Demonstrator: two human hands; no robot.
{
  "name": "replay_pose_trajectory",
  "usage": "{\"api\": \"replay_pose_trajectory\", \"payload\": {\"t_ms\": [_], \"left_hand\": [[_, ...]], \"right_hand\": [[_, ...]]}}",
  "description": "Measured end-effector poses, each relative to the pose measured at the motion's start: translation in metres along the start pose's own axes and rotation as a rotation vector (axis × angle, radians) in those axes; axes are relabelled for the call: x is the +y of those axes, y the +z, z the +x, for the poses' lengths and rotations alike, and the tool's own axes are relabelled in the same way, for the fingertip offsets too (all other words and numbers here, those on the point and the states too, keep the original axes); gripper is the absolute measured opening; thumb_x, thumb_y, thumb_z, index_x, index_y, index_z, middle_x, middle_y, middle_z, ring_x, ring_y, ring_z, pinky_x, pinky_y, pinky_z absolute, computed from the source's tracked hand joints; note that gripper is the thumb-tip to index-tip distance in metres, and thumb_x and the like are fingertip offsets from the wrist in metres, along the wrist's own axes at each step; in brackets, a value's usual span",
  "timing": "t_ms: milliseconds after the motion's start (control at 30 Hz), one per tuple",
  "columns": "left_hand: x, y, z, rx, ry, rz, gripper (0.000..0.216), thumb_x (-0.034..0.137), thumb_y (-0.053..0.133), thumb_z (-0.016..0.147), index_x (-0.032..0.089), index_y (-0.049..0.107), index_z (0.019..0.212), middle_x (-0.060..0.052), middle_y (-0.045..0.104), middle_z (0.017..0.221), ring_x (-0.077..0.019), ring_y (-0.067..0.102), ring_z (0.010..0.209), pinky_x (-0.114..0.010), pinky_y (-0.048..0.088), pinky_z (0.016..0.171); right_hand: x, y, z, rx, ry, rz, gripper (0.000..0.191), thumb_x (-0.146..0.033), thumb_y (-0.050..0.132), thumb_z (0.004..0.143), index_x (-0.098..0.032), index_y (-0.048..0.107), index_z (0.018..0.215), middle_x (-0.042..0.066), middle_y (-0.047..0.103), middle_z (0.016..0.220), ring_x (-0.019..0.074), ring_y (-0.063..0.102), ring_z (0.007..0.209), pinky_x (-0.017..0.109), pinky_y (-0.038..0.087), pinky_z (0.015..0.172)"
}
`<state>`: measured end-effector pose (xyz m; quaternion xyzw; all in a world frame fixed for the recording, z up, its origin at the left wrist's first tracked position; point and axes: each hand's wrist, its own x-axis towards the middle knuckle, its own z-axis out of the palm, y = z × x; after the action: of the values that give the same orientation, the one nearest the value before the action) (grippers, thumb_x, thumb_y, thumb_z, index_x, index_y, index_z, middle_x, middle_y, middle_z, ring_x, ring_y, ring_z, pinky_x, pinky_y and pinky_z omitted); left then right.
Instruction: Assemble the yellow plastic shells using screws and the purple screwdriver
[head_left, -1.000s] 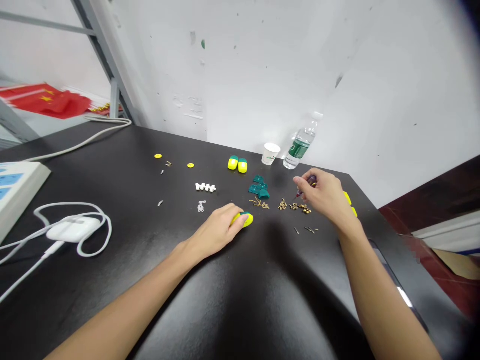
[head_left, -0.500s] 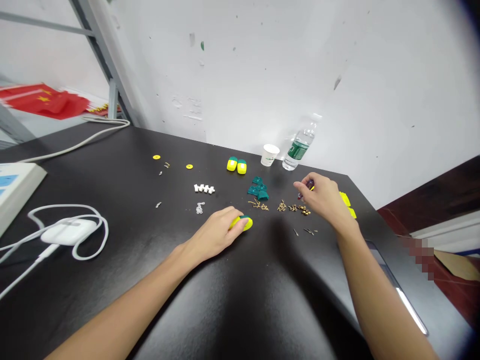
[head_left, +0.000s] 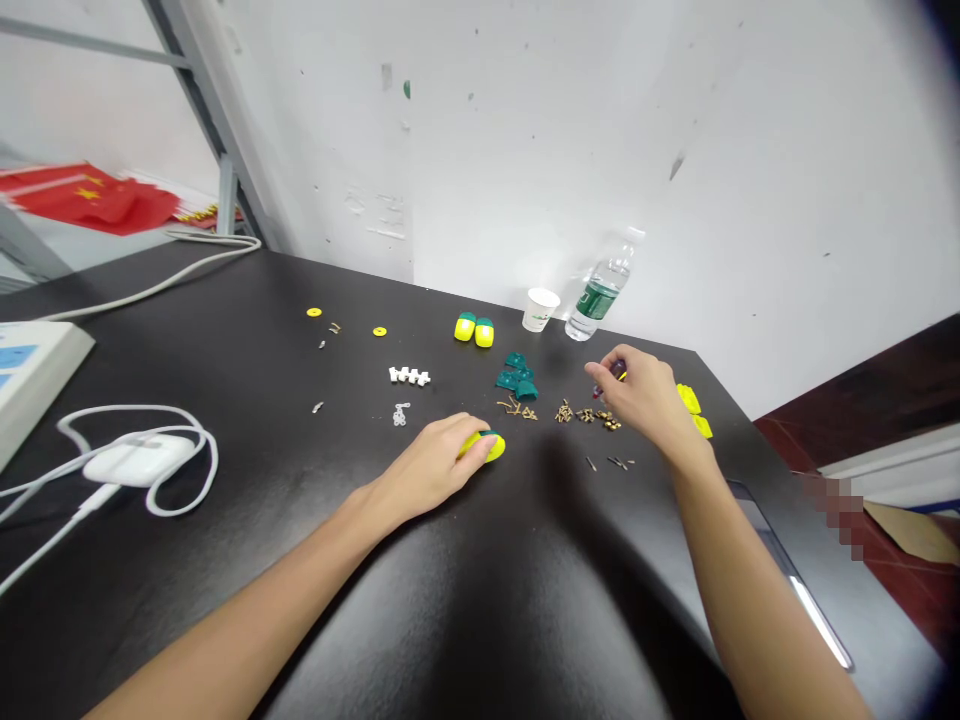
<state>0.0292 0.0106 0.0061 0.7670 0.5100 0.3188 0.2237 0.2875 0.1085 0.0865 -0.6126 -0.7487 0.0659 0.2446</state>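
Right hand point(head_left: 637, 392) has slid a bit left since a second ago, still pinching a small dark screwdriver point(head_left: 606, 380) just above the tiny brass screws point(head_left: 586, 414). Left hand point(head_left: 429, 465) is clasped over a yellow-and-green plastic capsule point(head_left: 487, 446) on the black table point(head_left: 262, 400).

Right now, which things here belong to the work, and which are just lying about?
Part of the work: yellow-green plastic shell under the left hand; small dark tool in the right hand; small brass screws; dark green plastic pieces.

Just lying about: white paper cup; clear plastic water bottle; white charger with cable; red flags.
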Motion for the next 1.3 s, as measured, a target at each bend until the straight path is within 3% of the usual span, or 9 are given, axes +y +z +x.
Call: {"api": "replay_pose_trajectory", "payload": {"t_ms": [200,400,567,800,1300], "left_hand": [[0.002,0.0,0.001,0.04,-0.023,-0.045,0.028,0.032,0.041,0.099,0.019,0.066,0.102,-0.004,0.07,0.099,-0.0181,0.064,0.089,-0.031,0.045,0.082],[0.013,0.002,0.0,0.057,-0.106,-0.197,0.032,0.038,0.043,0.099,0.021,0.07,0.103,-0.002,0.073,0.098,-0.0182,0.065,0.089,-0.028,0.046,0.08],[0.019,0.003,-0.002,0.01,-0.283,-0.345,0.042,0.048,0.044,0.097,0.018,0.073,0.1,0.001,0.062,0.063,-0.0141,0.054,0.055,-0.024,0.039,0.053],[0.009,0.01,-0.001,-0.064,-0.387,-0.446,0.048,0.056,0.042,0.095,0.018,0.071,0.1,0.005,0.047,0.052,-0.011,0.044,0.042,-0.022,0.032,0.044],[0.011,0.008,-0.001,-0.119,-0.376,-0.501,0.047,0.056,0.042,0.095,0.016,0.066,0.089,0.006,0.043,0.047,-0.0097,0.041,0.039,-0.02,0.028,0.041]], "right_hand": [[-0.011,-0.011,-0.005,0.017,0.023,0.079,0.023,-0.043,0.059,0.086,-0.023,0.058,0.075,0.001,0.066,0.059,0.0196,0.06,0.06,0.035,0.043,0.068],[-0.025,-0.021,-0.015,0.03,-0.007,0.123,0.025,-0.046,0.061,0.087,-0.023,0.06,0.076,0.002,0.067,0.063,0.0177,0.058,0.057,0.034,0.042,0.063],[-0.043,-0.034,-0.029,0.015,-0.072,0.216,0.027,-0.049,0.061,0.088,-0.023,0.061,0.079,0.002,0.065,0.062,0.017,0.057,0.055,0.032,0.041,0.056],[-0.072,-0.047,-0.053,-0.096,-0.149,0.431,0.026,-0.048,0.062,0.09,-0.023,0.061,0.082,0.002,0.067,0.068,0.0164,0.063,0.059,0.029,0.046,0.053],[-0.088,-0.027,-0.064,-0.261,-0.224,0.522,0.026,-0.046,0.06,0.092,-0.022,0.057,0.081,-0.002,0.065,0.066,0.0126,0.059,0.058,0.025,0.044,0.052]]}}
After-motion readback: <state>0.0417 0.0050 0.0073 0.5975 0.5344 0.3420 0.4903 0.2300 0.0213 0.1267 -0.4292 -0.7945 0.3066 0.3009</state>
